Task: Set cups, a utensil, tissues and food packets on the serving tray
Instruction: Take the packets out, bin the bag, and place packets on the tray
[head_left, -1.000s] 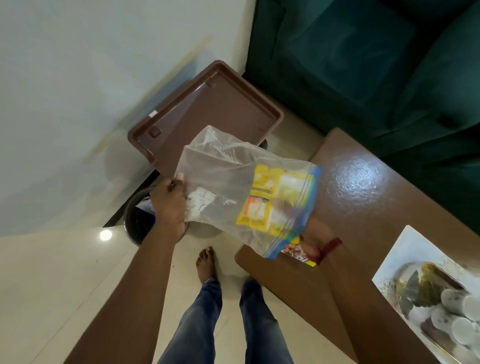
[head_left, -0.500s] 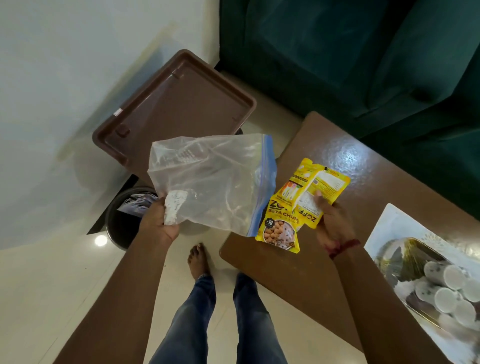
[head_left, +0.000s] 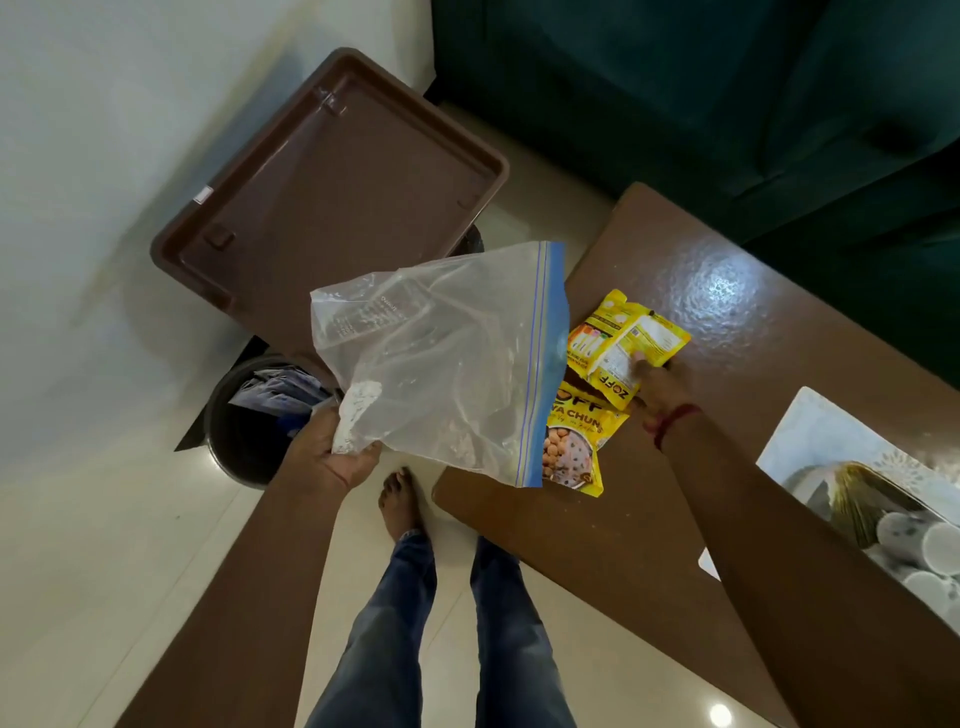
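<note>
Has brought the food packets (head_left: 628, 348) lower and closer to the plastic bag (head_left: 441, 364) since half a second ago, down over the table (head_left: 727, 291). Pinches them with the right hand (head_left: 657, 387), thumb pressed on the printed face of the top packet, other fingers hidden beneath. Cannot tell whether the packets touch the tabletop. Hides part of the lowest packet behind the bag's blue zip edge. Grips the bag's closed corner with the left hand (head_left: 332, 457), fingers curled round the crumpled plastic, and holds it in the air before the brown tray (head_left: 337, 182) and above the dark bin (head_left: 244, 426). Leaves the cups (head_left: 930, 545) lying far right on the table, well apart from both hands.
</note>
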